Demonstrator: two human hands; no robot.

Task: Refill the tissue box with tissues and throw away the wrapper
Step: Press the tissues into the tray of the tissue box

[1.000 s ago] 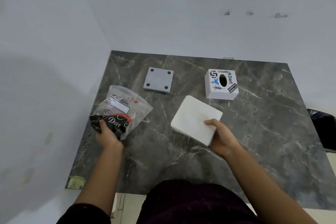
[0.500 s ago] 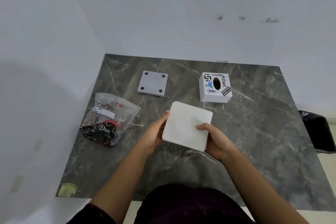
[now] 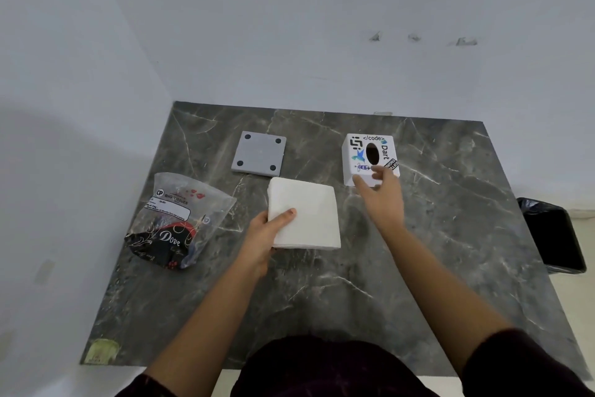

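My left hand (image 3: 262,234) grips the left edge of a white stack of tissues (image 3: 306,214), thumb on top, holding it over the middle of the dark marble table (image 3: 434,251). My right hand (image 3: 381,195) is stretched forward with fingers apart, its fingertips at the near side of the white tissue box (image 3: 370,158), which has stickers and an oval slot on top. The empty plastic wrapper (image 3: 175,219), clear with a black and red printed end, lies on the table to the left. The box's grey base plate (image 3: 259,153) lies flat at the back.
A black-lined bin (image 3: 553,235) stands on the floor off the table's right edge. White walls close in the table at the back and left. A small yellowish sticker (image 3: 103,350) sits at the near left corner.
My left hand let go of the wrapper and took the tissue stack. My right hand released the stack and moved forward to the tissue box.
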